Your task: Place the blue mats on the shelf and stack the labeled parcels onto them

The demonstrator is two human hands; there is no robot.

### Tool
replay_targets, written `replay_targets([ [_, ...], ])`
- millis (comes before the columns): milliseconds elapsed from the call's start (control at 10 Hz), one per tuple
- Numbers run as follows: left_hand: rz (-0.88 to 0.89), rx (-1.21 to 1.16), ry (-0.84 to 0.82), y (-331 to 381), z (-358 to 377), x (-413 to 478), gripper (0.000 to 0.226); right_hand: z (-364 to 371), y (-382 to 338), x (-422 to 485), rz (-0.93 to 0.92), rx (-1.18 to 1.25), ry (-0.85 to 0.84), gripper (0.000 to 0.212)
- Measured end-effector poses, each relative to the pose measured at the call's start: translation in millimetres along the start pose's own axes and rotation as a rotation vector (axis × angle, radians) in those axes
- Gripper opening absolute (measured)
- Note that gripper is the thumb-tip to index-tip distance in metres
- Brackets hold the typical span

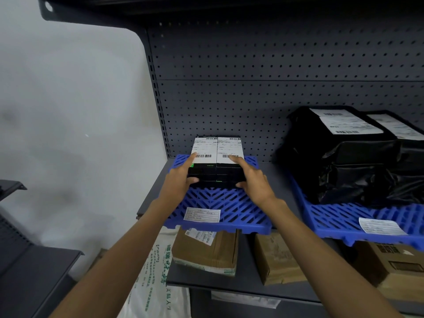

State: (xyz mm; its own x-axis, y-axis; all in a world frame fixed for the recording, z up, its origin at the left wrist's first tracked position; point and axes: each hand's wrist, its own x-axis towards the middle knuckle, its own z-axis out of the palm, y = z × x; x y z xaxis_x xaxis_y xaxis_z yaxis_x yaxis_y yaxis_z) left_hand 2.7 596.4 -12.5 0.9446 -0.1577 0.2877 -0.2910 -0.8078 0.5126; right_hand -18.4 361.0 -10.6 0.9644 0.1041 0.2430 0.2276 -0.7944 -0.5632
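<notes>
Two black boxes with white barcode labels sit side by side at the back of the left mat, a blue plastic grid on the grey metal shelf. The left hand and right hand each grip a front corner, fingers on top and thumb on the front face. Just beside, the right mat bears crinkled black bags. Below lie cardboard cartons and a white sack. A perforated panel backs the shelf, with a pale wall to the left.
</notes>
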Motion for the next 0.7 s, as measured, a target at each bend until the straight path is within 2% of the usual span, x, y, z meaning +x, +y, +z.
replay_targets([
  [300, -0.053, 0.050, -0.019, 10, -3, 4, 0.074, 1, -1, 8, -0.003, -0.027, -0.052, 0.099],
  [400, -0.035, 0.096, -0.060, 18, -9, -1, 0.078, -6, -6, -1, 0.000, -0.035, -0.102, 0.106],
  [500, -0.028, 0.172, -0.055, 29, -16, -16, 0.079, -17, -10, -16, -0.040, -0.094, -0.078, 0.112],
  [600, -0.040, 0.306, -0.017, 44, -21, -37, 0.074, -26, -8, -35, -0.110, -0.191, -0.050, 0.097],
  [700, 0.002, 0.394, 0.071, 66, -22, -56, 0.067, -43, -3, -53, -0.141, -0.209, -0.044, 0.065],
])
